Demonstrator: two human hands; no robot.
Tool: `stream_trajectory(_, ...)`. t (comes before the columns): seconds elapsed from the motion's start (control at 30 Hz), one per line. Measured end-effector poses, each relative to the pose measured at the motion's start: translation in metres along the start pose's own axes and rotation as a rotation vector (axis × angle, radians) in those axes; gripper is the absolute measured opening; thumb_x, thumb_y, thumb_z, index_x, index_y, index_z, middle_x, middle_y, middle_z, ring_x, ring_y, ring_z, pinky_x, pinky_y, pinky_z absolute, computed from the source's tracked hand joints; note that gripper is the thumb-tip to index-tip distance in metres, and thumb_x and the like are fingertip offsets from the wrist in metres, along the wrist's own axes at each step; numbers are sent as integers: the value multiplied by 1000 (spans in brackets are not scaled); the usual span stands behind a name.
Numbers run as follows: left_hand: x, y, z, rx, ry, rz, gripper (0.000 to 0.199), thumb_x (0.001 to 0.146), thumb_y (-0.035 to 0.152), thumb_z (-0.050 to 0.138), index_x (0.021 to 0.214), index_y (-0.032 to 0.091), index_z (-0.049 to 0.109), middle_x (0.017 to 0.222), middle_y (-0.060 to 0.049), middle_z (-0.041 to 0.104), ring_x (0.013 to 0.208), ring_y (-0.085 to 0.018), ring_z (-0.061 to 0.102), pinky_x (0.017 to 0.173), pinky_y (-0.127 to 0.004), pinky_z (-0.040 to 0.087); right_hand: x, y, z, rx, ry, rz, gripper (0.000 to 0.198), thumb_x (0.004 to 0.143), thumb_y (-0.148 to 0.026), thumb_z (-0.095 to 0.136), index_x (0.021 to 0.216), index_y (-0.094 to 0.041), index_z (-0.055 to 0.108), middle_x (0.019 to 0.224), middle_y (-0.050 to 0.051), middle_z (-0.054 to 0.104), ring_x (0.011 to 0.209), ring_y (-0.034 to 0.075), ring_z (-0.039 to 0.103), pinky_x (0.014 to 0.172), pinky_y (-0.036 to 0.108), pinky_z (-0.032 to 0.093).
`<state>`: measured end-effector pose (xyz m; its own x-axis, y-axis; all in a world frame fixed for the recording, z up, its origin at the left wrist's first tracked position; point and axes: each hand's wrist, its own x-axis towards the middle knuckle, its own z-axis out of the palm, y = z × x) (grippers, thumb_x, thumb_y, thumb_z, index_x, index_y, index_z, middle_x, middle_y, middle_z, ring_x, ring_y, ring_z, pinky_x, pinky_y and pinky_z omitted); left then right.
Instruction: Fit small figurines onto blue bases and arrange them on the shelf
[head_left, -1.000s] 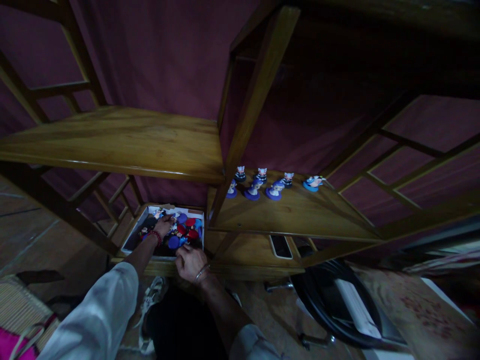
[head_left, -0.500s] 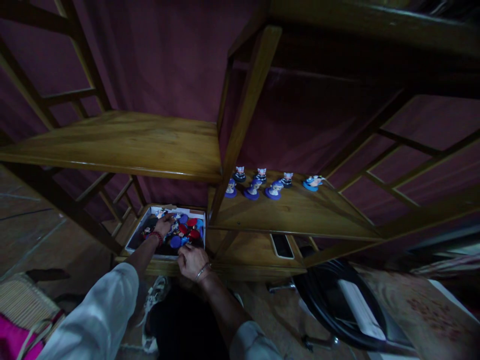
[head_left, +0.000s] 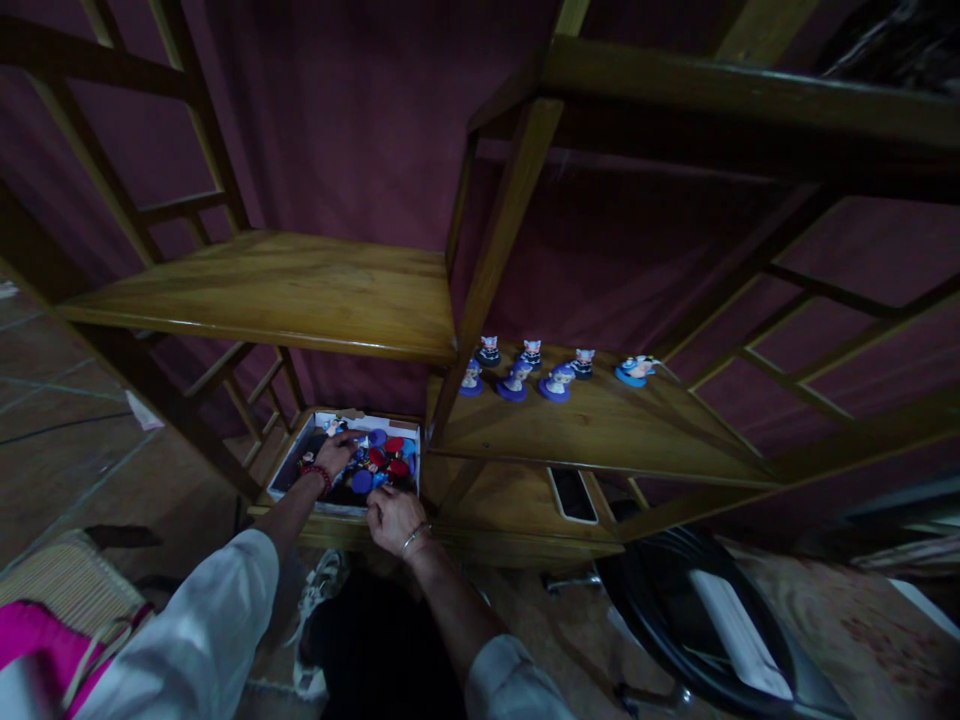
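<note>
A shallow white box (head_left: 407,428) on the low shelf holds several small figurines with red, purple and blue bases. My left hand (head_left: 335,455), a red bead bracelet at its wrist, reaches into the box with its fingers stretched over the figurines. Beneath those fingers, what they touch is partly hidden. My right hand (head_left: 395,518), with a silver bangle, is closed at the box's front right edge, its fingertips curled over the rim. Close by lies a figurine with a round purple base (head_left: 361,482).
On the shelf to the right (head_left: 600,430) stand several figurines, including a purple-based one (head_left: 556,382) and a blue-based one (head_left: 635,370). A phone (head_left: 573,495) lies on the board below. A black chair (head_left: 637,590) is at right, a woven stool (head_left: 71,580) at left.
The view has shifted slightly, so shelf and box appear a little farther right. Both hands keep nearly the same places at the box; the shelf figurines stay put.
</note>
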<state>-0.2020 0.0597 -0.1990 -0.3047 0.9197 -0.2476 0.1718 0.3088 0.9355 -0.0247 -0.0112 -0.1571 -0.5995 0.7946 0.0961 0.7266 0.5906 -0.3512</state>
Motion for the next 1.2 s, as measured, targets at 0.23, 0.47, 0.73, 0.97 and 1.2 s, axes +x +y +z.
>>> stream_trajectory(0.23, -14, 10, -1, -59, -52, -69, 32, 60, 27, 60, 88, 11, 61, 57, 0, 57, 51, -10, 52, 53, -24, 43, 2, 1, 3, 5, 7, -7, 16, 75, -20, 42, 79, -19, 58, 80, 2, 62, 71, 13, 57, 63, 21, 39)
stream_trajectory(0.47, -28, 19, -1, -63, -120, -90, 29, 58, 31, 62, 79, 12, 57, 52, 2, 55, 47, -10, 51, 51, -24, 43, 2, 2, 4, 21, 45, -28, 18, 77, -19, 39, 80, -19, 57, 80, 2, 61, 69, 13, 56, 62, 22, 39)
stream_trajectory(0.73, -47, 28, -8, -47, -178, -62, 20, 56, 31, 63, 63, 15, 54, 45, 5, 50, 44, -8, 47, 47, -22, 39, 5, 3, 6, 99, 104, 3, 18, 78, -16, 38, 87, -17, 54, 84, 5, 58, 77, 14, 55, 69, 22, 40)
stream_trajectory(0.97, -60, 31, -17, -36, -220, -32, 27, 56, 38, 63, 67, 14, 58, 49, 4, 52, 47, -9, 48, 50, -23, 39, 10, 6, 12, 221, 142, 82, 22, 81, -16, 35, 99, -16, 49, 90, 5, 60, 82, 14, 56, 75, 23, 41)
stream_trajectory(1.2, -68, 35, -16, 13, -330, 6, 28, 54, 41, 64, 65, 15, 60, 50, 4, 51, 49, -9, 46, 49, -21, 37, 12, 5, 6, 333, 170, 112, 33, 83, -22, 36, 116, -17, 42, 102, 6, 60, 91, 13, 55, 82, 24, 41)
